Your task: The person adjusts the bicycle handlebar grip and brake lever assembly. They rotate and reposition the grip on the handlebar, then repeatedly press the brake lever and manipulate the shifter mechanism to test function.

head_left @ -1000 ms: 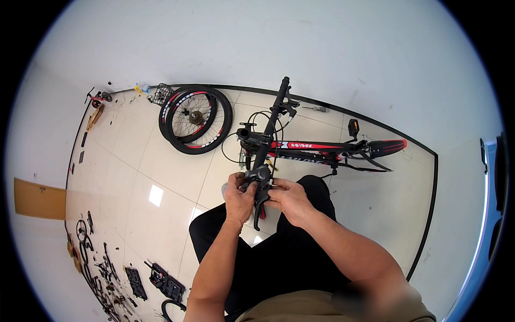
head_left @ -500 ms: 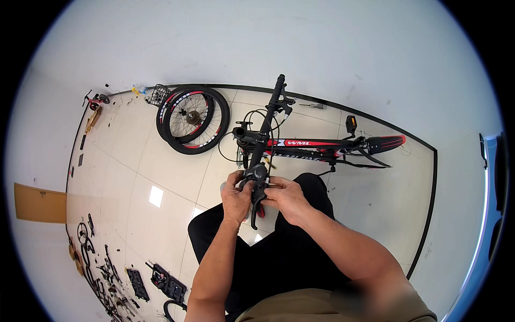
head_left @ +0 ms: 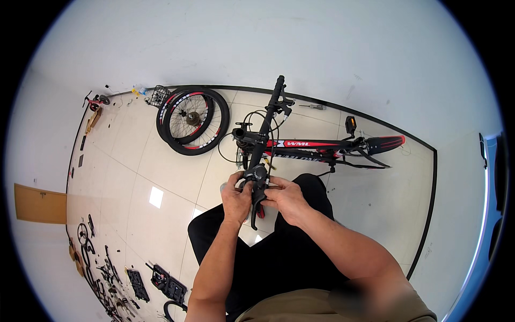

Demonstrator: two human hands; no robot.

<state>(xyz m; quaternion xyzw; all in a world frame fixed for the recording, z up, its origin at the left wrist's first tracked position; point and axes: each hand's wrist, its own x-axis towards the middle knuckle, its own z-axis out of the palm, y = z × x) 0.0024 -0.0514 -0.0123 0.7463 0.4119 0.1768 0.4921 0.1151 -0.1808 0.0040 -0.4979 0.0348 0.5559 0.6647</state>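
Observation:
The black handlebar [head_left: 266,124] of a red and black bicycle frame [head_left: 335,144] runs toward me. At its near end are a round black shifter [head_left: 257,172] and a black brake lever [head_left: 254,217] pointing down. From the left, my left hand [head_left: 236,200] is closed on the shifter, thumb against its near side. Opposite, my right hand [head_left: 287,199] pinches the brake lever close to its base, fingertips bent inward. The exact spots under my fingertips are partly hidden. Black cables [head_left: 274,131] loop beside the handlebar.
Two bicycle wheels [head_left: 219,121] lean at the wall beside a wire basket [head_left: 158,95]. A screwdriver-like tool [head_left: 316,107] lies beyond the frame. At lower left are an open tool case [head_left: 167,284], a black tray [head_left: 138,284] and scattered parts. My knees flank the handlebar's near end.

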